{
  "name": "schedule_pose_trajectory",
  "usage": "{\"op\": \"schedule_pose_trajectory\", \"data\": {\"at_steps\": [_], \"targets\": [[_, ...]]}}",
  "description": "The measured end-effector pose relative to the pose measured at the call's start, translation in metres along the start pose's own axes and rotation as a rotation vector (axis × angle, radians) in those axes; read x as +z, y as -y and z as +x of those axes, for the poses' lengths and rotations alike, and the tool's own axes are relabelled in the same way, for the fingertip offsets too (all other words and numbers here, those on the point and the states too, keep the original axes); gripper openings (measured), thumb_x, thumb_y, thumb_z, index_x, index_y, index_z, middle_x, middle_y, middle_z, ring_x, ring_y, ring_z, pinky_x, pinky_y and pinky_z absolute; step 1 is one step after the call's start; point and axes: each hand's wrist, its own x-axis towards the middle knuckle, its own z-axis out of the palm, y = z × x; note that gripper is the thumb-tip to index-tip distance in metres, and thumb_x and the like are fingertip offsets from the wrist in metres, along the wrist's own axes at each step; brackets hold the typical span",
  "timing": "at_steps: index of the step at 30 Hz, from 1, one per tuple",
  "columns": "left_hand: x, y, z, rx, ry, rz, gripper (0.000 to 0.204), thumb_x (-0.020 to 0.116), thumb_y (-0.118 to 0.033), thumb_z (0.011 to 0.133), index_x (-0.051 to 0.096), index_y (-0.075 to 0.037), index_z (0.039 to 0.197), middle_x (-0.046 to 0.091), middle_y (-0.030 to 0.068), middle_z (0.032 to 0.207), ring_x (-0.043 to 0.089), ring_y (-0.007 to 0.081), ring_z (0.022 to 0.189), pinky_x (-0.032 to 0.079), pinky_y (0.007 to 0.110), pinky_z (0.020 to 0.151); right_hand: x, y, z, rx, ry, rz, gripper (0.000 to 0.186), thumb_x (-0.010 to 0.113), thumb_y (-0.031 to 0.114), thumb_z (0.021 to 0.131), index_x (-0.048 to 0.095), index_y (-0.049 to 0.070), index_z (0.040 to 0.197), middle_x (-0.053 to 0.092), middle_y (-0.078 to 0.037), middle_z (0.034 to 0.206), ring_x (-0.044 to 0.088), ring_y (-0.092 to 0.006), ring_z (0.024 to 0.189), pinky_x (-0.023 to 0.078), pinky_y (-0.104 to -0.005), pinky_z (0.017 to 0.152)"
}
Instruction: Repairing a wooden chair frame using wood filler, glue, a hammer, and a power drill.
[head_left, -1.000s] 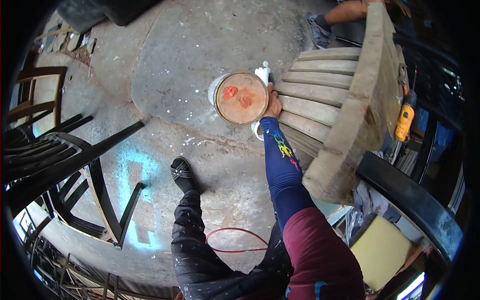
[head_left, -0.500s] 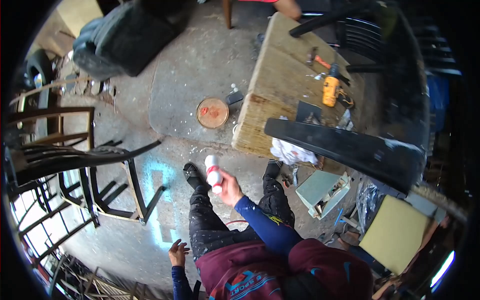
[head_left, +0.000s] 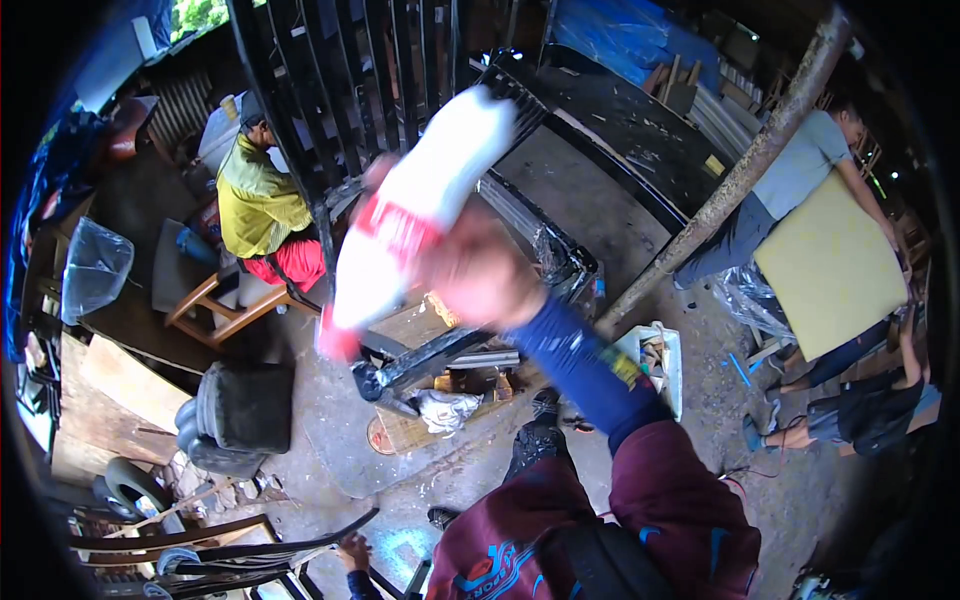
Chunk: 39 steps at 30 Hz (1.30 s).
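Note:
My right hand (head_left: 480, 270), blurred by motion, grips a white bottle with red bands (head_left: 425, 180), raised large in the middle of the head view before a black slatted chair back (head_left: 370, 80). Low at the bottom, my left hand (head_left: 354, 550) hangs beside dark chair frames (head_left: 230, 555), its fingers apart and apparently holding nothing. Behind the bottle, a black frame (head_left: 450, 345) rests over a wooden surface (head_left: 475, 410) with a white rag (head_left: 440, 408). A round rusty lid (head_left: 380, 436) peeks out from beside that surface.
A co-worker in yellow (head_left: 260, 205) sits at left. At right stand a person in grey (head_left: 805, 150) by a yellow padded panel (head_left: 830, 265) and another bent person (head_left: 860, 410). A rusty pole (head_left: 730, 190) crosses diagonally. A pale bin (head_left: 660, 370) and dark cushions (head_left: 240, 410) lie on the floor.
My right hand left the round lid, took up the bottle and has raised it high, close to the camera. The view has swung up to show the chair back and co-workers.

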Motion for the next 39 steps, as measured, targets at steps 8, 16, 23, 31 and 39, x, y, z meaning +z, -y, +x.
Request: {"op": "schedule_pose_trajectory", "data": {"at_steps": [8, 16, 23, 31, 39], "targets": [[0.073, -0.151, -0.080, -0.106, -0.207, 0.070, 0.038, 0.062, -0.014, 0.090, 0.064, 0.004, 0.123, 0.071, 0.0134, 0.089, 0.069, 0.0190, 0.063, 0.053, 0.030, 0.051, -0.208, 0.177, 0.085, -0.315, -0.355, -0.444, 0.028, 0.066, 0.022, 0.099, 0.067, -0.001, 0.115, 0.074, -0.011, 0.107, 0.073, -0.0228, 0.097, 0.058, -0.0346, 0.078], [0.261, -0.255, -0.200, -0.116, 0.383, 0.090, 0.034, 0.064, -0.014, 0.096, 0.065, 0.001, 0.127, 0.075, 0.0106, 0.104, 0.073, 0.0161, 0.082, 0.057, 0.028, 0.065, -0.337, 0.055, 0.111, 0.135, -0.480, -0.353, 0.044, 0.079, 0.018, 0.088, 0.061, -0.005, 0.120, 0.071, -0.015, 0.110, 0.073, -0.0230, 0.095, 0.065, -0.0358, 0.072], [0.276, -0.205, -0.184, -0.022, 0.250, 0.003, 0.030, 0.065, -0.013, 0.093, 0.070, -0.003, 0.121, 0.076, 0.0058, 0.091, 0.068, 0.0127, 0.079, 0.054, 0.028, 0.071, -0.350, 0.038, 0.121, 0.359, -0.237, -0.596, 0.045, 0.081, 0.016, 0.086, 0.060, -0.006, 0.120, 0.071, -0.017, 0.111, 0.073, -0.0254, 0.099, 0.064, -0.0365, 0.077], [0.256, -0.224, -0.138, -0.038, -0.092, -0.022, 0.044, 0.064, -0.023, 0.092, 0.062, 0.001, 0.129, 0.073, 0.0114, 0.093, 0.069, 0.0173, 0.073, 0.054, 0.029, 0.061, -0.339, 0.024, 0.110, -0.067, -0.169, -0.768, 0.035, 0.080, 0.008, 0.083, 0.063, -0.004, 0.111, 0.072, -0.016, 0.110, 0.072, -0.0216, 0.098, 0.058, -0.0360, 0.088], [0.315, -0.230, -0.144, -0.151, 0.066, -0.005, 0.042, 0.067, -0.021, 0.091, 0.065, 0.004, 0.124, 0.074, 0.0155, 0.090, 0.070, 0.0186, 0.078, 0.056, 0.032, 0.072, -0.345, 0.045, 0.134, 0.068, -0.049, -0.814, 0.037, 0.078, 0.009, 0.088, 0.062, -0.006, 0.118, 0.071, -0.017, 0.111, 0.072, -0.0237, 0.100, 0.063, -0.0350, 0.080]]}}
